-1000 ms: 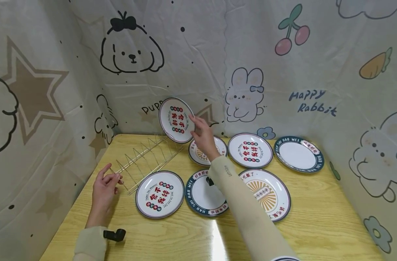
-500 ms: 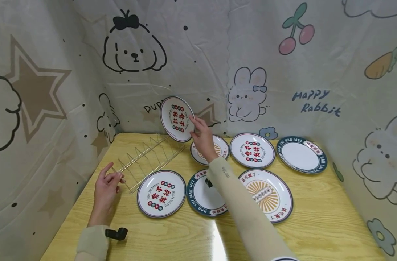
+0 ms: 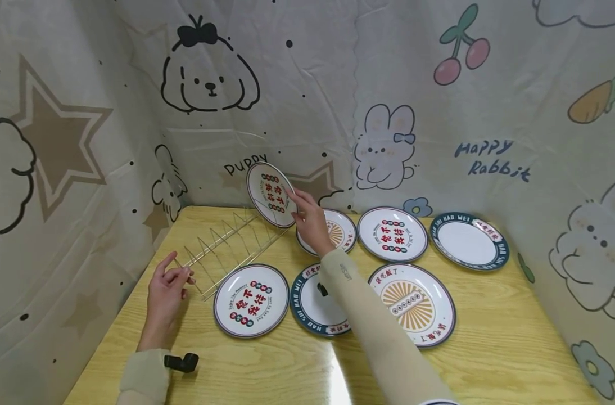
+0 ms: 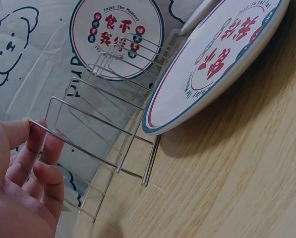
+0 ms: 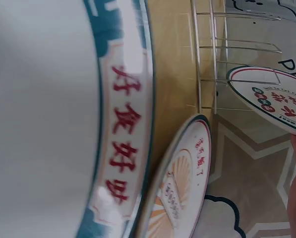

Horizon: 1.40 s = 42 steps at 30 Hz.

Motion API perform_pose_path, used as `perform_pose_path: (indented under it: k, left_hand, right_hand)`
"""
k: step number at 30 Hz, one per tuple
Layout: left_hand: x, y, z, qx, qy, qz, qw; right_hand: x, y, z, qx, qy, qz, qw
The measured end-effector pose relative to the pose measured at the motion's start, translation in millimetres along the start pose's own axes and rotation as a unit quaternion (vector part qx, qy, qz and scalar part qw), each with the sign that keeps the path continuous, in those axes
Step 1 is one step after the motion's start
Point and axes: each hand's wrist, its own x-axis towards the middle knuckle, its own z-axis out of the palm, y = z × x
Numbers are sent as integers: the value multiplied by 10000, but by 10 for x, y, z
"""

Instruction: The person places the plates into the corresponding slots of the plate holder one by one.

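My right hand (image 3: 312, 224) grips the right rim of a white plate with red characters (image 3: 269, 194). That plate stands tilted at the far end of a wire plate rack (image 4: 74, 144), its lower edge down among the rack's wires. Whether it touches the rack's base cannot be told. At the rack's near end, my left hand (image 3: 166, 292) pinches the end wire between thumb and fingers, seen closely in the left wrist view. A matching plate (image 3: 252, 301) lies flat beside the rack's near right corner.
Across the wooden table (image 3: 510, 332) lie more plates: a teal-rimmed one (image 3: 307, 301) partly under the right forearm, a large sunburst one (image 3: 419, 304), a smaller sunburst one (image 3: 340, 228), a red-character one (image 3: 392, 233) and another teal-rimmed one (image 3: 469, 242). A printed curtain (image 3: 307, 73) surrounds the table.
My right hand has lowered the plate a little into the far end of the rack and tilted it more. The left hand keeps its grip. The head view has shifted slightly.
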Motion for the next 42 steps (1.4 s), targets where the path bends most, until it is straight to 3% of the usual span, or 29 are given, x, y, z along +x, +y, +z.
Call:
perform_pose_path:
  k: [8,16,42]
  left_hand:
    - [-17,63,11,17,36,-177,9998]
    - [11,17,2,70,13,-133,9999]
    - [13,2,10,-41,12,-107,9999]
  right_hand:
    - [-45,14,0,374,6,71,9993]
    - [-109,33,-3,631,-127,512,9966]
    - [-104,39,-25,1026,-378,669,9918]
